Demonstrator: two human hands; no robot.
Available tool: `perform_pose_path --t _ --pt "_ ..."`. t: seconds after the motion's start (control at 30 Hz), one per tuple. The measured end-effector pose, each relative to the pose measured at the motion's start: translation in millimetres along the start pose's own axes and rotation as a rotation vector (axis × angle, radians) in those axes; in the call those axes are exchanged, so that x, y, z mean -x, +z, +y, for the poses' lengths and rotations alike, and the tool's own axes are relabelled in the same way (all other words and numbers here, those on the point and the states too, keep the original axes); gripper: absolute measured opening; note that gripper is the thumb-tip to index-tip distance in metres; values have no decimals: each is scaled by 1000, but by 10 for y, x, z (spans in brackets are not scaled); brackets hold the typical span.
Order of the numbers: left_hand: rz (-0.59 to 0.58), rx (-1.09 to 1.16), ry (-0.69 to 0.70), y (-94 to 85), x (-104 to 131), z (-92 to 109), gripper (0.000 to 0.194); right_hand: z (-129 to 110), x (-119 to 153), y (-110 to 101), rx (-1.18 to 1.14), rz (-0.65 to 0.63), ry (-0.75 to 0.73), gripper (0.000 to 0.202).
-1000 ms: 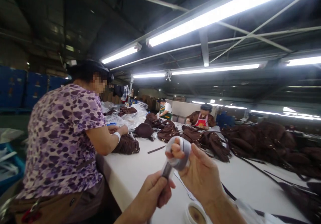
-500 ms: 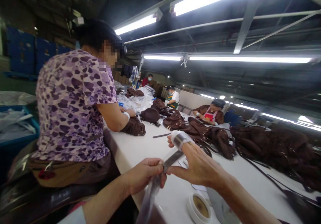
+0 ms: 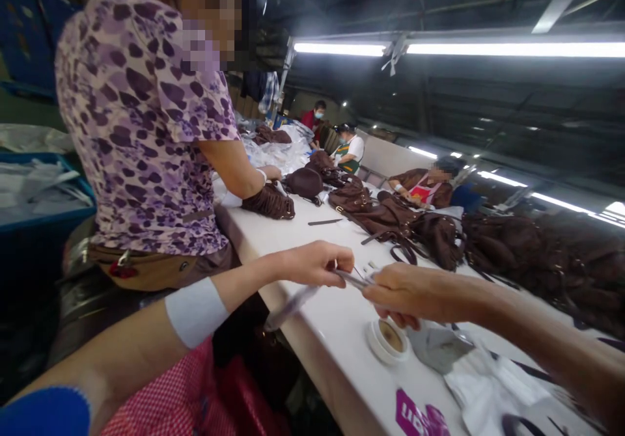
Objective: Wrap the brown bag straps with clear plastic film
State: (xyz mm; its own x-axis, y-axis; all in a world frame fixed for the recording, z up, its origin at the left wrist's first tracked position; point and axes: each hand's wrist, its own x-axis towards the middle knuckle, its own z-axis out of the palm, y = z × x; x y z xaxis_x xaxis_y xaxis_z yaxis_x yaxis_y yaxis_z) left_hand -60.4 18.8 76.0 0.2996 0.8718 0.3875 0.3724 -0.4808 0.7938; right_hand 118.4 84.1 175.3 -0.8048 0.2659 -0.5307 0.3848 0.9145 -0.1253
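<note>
Over the white table, my left hand [image 3: 319,263] pinches a narrow, greyish strap [image 3: 293,307] whose tail hangs down past the table's edge. My right hand [image 3: 398,293] is closed on the other end of the strap, a short way to the right, and its fingers are partly hidden. The strap is blurred between the two hands. Below my right hand sits a round white container [image 3: 388,341] with a tan centre. A thin dark strip [image 3: 325,222] lies on the table beyond my hands.
A person in a patterned shirt [image 3: 146,117] works at the left with a brown bag [image 3: 268,202]. Brown bags [image 3: 381,218] are heaped along the table [image 3: 336,364]. White cloth [image 3: 493,384] lies at the lower right. More people are across the table.
The view has tilted down. My right hand has turned over and lowered, and the white wrapping seen around its fingers no longer shows. The strap now runs flatter between my hands.
</note>
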Motion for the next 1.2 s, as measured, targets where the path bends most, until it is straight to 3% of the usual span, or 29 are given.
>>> perform_pose_path --t 0.07,0.13,0.23,0.3,0.33,0.43,0.53,0.6,0.63,0.73,0.93,1.07,1.2 --pt "21 -48 59 146 46 6 11 72 -10 30 -362 -197 -35 53" --pt "160 -119 136 278 144 5 8 135 -101 88 -700 -252 -112 56" --pt "617 -192 103 399 359 -85 8 126 -341 145 -1137 -158 -268 55" --pt "882 -180 -73 440 520 -217 15 34 -497 103 -1384 -52 -346 50" --pt "961 -170 -160 457 596 -296 18 -31 -558 55 -1480 7 -371 50" --pt "1042 -114 -321 517 758 -529 20 -246 -653 -138 -1620 140 -390 59" --pt "1098 -61 -358 586 776 -680 23 -416 -669 -279 -1634 180 -368 65" --pt "1128 5 -360 620 729 -734 10 -472 -669 -310 -1667 188 -339 63" --pt "1134 57 -361 631 702 -751 3 -477 -667 -311 -1697 192 -324 63" --pt "1067 285 -337 625 664 -765 16 -400 -635 -289 -1848 204 -345 62" --pt "618 777 -255 372 777 -652 33 -153 -425 -257 -1999 245 -577 46" --pt "402 922 -161 140 649 -570 34 -283 -228 -375 -1954 314 -650 45" --pt "333 906 -98 67 423 -396 35 -492 -26 -542 -1972 389 -695 52"
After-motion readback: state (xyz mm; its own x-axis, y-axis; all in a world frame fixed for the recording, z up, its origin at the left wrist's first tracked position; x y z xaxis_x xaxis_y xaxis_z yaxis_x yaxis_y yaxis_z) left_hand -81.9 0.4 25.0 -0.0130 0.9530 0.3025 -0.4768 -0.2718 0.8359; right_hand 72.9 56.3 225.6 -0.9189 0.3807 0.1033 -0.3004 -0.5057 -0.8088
